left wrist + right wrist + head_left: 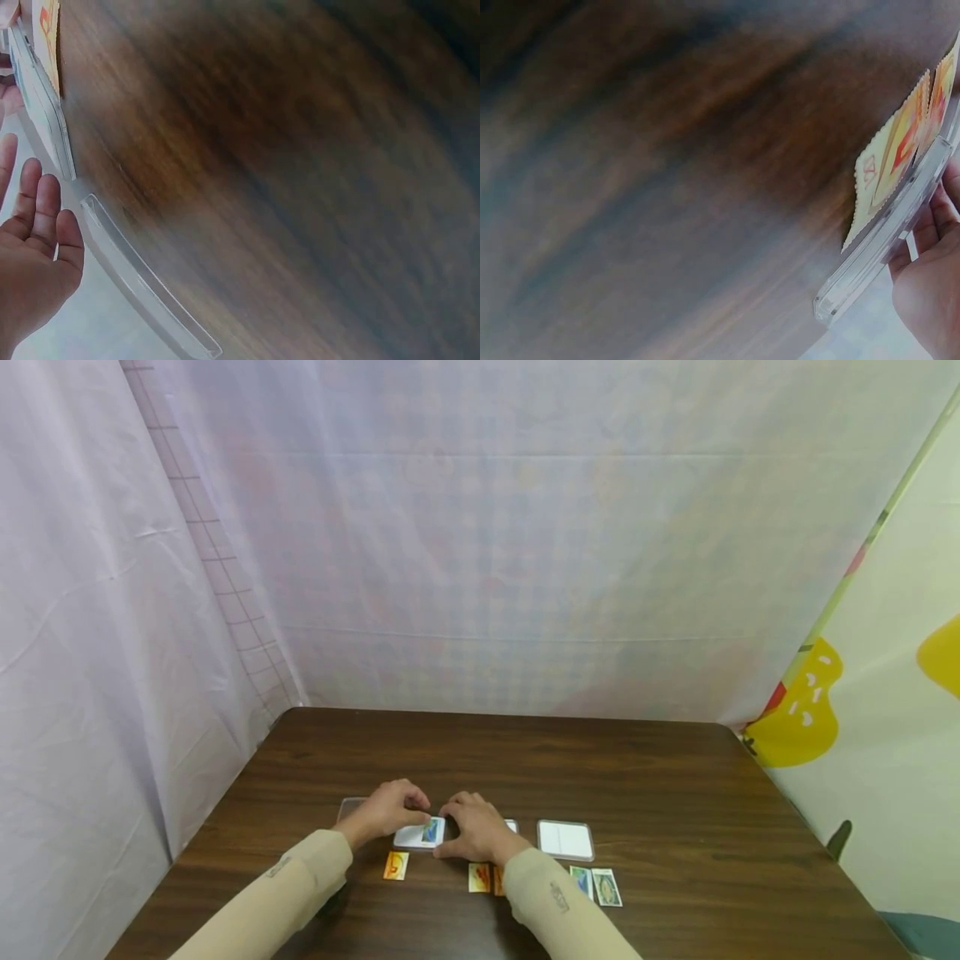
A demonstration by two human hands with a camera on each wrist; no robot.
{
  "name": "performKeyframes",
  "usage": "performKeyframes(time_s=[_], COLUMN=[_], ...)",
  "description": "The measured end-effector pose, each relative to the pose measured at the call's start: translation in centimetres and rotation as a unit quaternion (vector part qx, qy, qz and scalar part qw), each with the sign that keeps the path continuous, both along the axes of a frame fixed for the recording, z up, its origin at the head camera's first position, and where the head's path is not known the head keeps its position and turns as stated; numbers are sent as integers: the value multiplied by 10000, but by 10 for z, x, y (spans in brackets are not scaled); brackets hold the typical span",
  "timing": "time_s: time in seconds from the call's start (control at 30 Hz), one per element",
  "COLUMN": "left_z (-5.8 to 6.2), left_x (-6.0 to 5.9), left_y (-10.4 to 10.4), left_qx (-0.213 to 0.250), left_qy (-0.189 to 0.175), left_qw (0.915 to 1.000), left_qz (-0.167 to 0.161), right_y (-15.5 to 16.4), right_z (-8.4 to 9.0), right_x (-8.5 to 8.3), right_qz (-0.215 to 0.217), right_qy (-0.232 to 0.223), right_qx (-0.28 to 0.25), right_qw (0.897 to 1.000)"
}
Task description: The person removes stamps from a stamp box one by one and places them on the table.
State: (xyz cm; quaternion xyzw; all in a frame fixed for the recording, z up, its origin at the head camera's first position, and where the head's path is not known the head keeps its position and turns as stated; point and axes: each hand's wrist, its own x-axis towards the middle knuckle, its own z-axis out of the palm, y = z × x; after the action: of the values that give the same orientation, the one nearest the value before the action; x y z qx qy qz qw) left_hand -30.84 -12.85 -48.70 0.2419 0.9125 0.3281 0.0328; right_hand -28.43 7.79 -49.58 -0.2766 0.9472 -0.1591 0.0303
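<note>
A white-backed clear case (pixel 408 837) lies flat between the two hands, a blue-green stamp (pixel 431 830) on its right part. At the stamp's upper edge is the thumb of my left hand (pixel 386 812); the forefinger is raised apart from it. In the left wrist view the other fingers of the left hand (pixel 41 240) are loosely extended. My right hand (pixel 478 831) holds the case's right end, fingers at the far corner and thumb at the near one. The right wrist view shows the right hand (pixel 930 277) partly behind another clear case (pixel 881 240).
A clear lid (pixel 349 807) lies left, partly under the left forearm. Another white-backed case (pixel 566 840) is on the right. Along the near side lie an orange stamp (pixel 396 865), two more orange stamps (pixel 479 877), a blue stamp (pixel 581 880) and a green one (pixel 607 887).
</note>
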Motion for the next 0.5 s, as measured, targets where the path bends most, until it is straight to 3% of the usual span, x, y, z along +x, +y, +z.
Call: performKeyframes(time_s=[0.5], left_z=[-3], left_x=[4], left_y=[-1], left_qx=[-71], left_qy=[7], left_qw=[9999], left_qz=[-73], right_y=[-2], right_z=[-1], right_x=[2], right_qz=[8], right_qy=[-25], right_qx=[2], right_qw=[10000])
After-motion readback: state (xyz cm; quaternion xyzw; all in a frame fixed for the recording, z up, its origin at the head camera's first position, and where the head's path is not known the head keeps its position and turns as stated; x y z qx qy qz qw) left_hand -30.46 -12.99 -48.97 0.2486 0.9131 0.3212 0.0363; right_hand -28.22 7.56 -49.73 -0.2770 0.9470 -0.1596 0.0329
